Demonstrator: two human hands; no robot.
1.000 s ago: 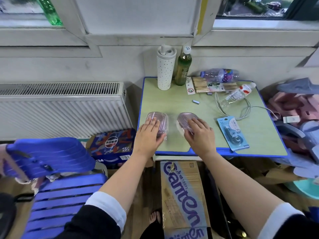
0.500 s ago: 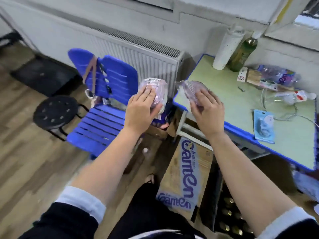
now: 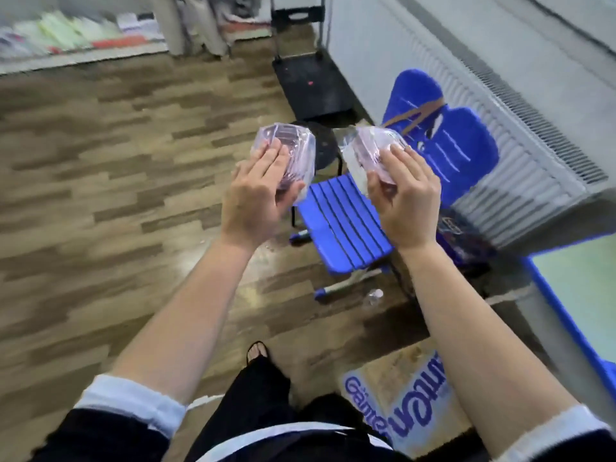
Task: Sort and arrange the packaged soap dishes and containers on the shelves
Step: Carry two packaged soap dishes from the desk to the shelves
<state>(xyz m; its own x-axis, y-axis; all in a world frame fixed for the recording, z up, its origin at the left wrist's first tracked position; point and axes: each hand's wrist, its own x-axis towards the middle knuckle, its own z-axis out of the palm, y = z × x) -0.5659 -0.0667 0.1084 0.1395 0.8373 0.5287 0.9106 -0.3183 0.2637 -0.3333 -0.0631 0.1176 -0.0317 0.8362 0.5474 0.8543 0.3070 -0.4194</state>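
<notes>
Head view: fingers (image 3: 270, 160) of the left hand (image 3: 255, 201) lie over a pink ribbed soap dish in clear plastic wrap (image 3: 295, 145), thumb beneath, gripping it. Fingers (image 3: 401, 161) of the right hand (image 3: 405, 205) grip a second wrapped pink soap dish (image 3: 366, 150) likewise. Both dishes are held in the air, near each other, above a blue slatted plastic chair (image 3: 346, 225), with forearms stretched forward and the backs of the hands up.

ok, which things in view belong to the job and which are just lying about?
Job: left hand holding the left soap dish; right hand holding the right soap dish.
Lying about: blue chair, black stool, radiator, cardboard box, desk.
</notes>
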